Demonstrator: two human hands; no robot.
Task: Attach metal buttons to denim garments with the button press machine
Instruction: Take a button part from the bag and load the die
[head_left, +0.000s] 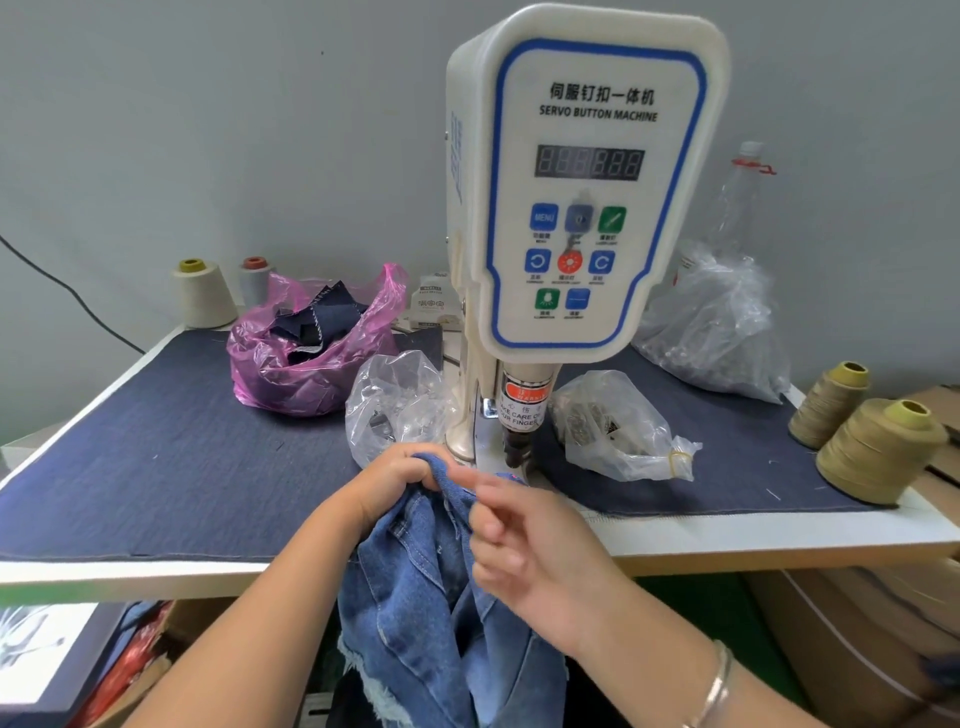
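Observation:
A white servo button machine stands at the middle of the table, its dark press head pointing down. A blue denim garment hangs over the table's front edge, its top edge lying just in front of the press head. My left hand grips the garment's top edge with curled fingers. My right hand hovers just right of it, fingers loosely bent and blurred; whether it pinches anything is unclear. Clear bags of metal buttons lie left and right of the press.
Dark denim cloth covers the table. A pink bag of denim scraps sits at the back left, a large clear bag at the back right. Thread cones stand at the right edge and the back left. Cardboard boxes lie below.

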